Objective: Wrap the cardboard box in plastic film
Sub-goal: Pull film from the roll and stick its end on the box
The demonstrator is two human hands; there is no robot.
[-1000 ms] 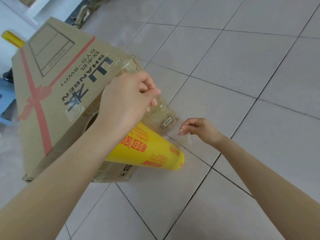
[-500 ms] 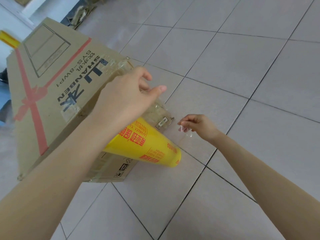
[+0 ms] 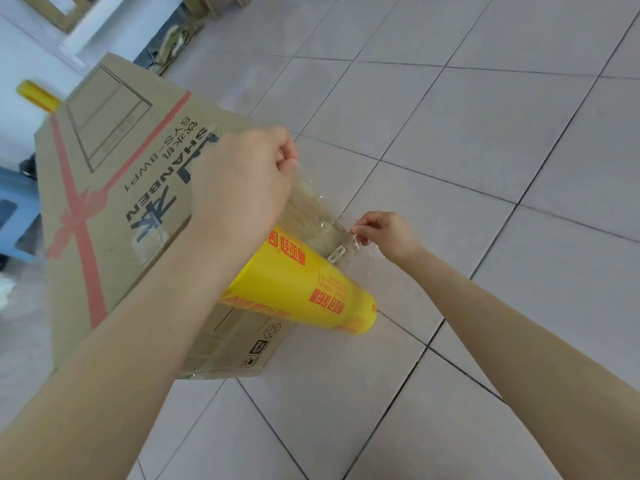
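**Film goes on at the corner:** a person's two bare hands stretch clear plastic film (image 3: pixel 313 211) against a cardboard box (image 3: pixel 114 244) standing on a pale tiled floor (image 3: pixel 467 161). The box fills the frame from the centre out to 9 o'clock.

Its top face carries black lettering (image 3: pixel 162 174), upside down from the wearer's side: "SHANBEN" and, beside it, "SYS-8WP1", with large Chinese characters toward 7 o'clock of those lines. A printed red ribbon (image 3: pixel 79 216) with a bow crosses the same face, and a thin black rectangle (image 3: pixel 107 112) is outlined toward 11 o'clock. The side face nearest the camera shows a recycling mark (image 3: pixel 272 332) and small handling symbols (image 3: pixel 255 353) (too small to read).

The cardboard is plain brown. Film already lies glossy and wrinkled over its corner at 3 o'clock, where a small white barcode label (image 3: pixel 336 253) shows.

The left hand (image 3: pixel 242 181), fingers curled into a fist, pinches the film's upper edge at the top of that corner. The right hand (image 3: pixel 386 233), toward 4 o'clock of the left, pinches the film's loose edge between thumb and forefinger, with the other fingers folded in.

A yellow roll (image 3: pixel 301 292) with red Chinese print lies slanted against the box under the left forearm, its free end pointing to 4 o'clock. A second yellow roll (image 3: pixel 34 95) pokes out behind the box at 10 o'clock, and a blue stool (image 3: pixel 15 209) sits at 9 o'clock.
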